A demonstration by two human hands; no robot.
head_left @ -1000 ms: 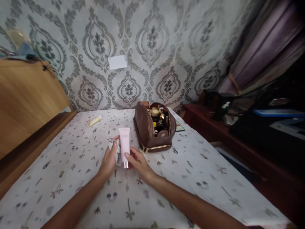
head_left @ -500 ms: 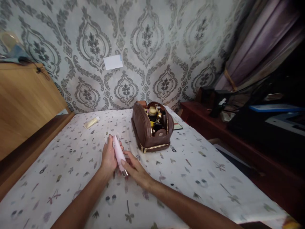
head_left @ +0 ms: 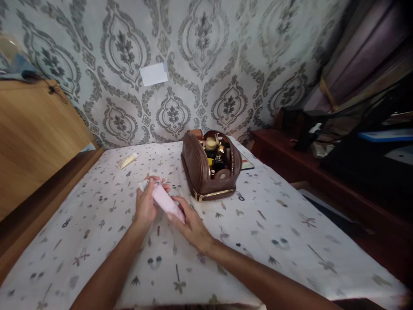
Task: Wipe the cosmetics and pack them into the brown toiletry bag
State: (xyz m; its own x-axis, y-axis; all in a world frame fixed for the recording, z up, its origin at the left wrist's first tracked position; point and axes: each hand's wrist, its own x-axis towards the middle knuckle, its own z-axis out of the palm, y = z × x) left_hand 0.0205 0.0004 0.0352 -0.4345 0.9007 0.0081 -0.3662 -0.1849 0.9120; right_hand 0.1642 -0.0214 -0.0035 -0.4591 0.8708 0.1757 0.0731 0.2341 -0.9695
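1. The pink tube (head_left: 164,200) lies slanted between the two hands, above the surface. Its far end is clasped in the left hand (head_left: 147,204), with crumpled whitish material (head_left: 142,185) by the fingers; its near end is gripped by the right hand (head_left: 192,224).
2. Count: one pink tube, one pale yellow tube (head_left: 127,161) lying well apart beyond the left hand, and one open brown bag (head_left: 206,174) beyond the right hand. The bag holds several small containers, too crowded to count.
3. The surface (head_left: 106,267) wears a white patterned cover.
4. Behind it stands a grey patterned wall (head_left: 200,86) bearing one white paper (head_left: 154,74); a purple curtain (head_left: 355,56) hangs at right.
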